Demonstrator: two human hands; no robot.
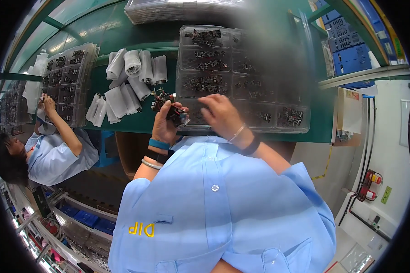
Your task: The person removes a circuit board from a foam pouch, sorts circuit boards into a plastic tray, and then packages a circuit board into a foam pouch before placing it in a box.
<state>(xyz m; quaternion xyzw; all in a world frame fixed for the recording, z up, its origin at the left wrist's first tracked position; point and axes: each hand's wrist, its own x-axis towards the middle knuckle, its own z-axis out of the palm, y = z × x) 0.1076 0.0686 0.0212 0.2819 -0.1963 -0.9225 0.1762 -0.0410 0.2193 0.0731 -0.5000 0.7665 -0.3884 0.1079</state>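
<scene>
My left hand [165, 123] is closed around a bunch of small dark circuit boards [161, 101], which stick out above and beside the fingers. To its right, my right hand [224, 117] hovers over the near edge of a clear plastic compartment tray [231, 68]. Its thumb and forefinger are apart, and I see nothing between them. Similar small circuit boards [207, 83] lie in piles in several of the tray's compartments. A grey smear blurs the tray's upper right part.
White rolled packages [121, 100] lie left of the tray on the green table [161, 44]. Stacked clear trays [182, 10] stand behind. At far left a co-worker [54, 150] handles another filled tray [87, 68]. Blue crates [351, 63] are at right.
</scene>
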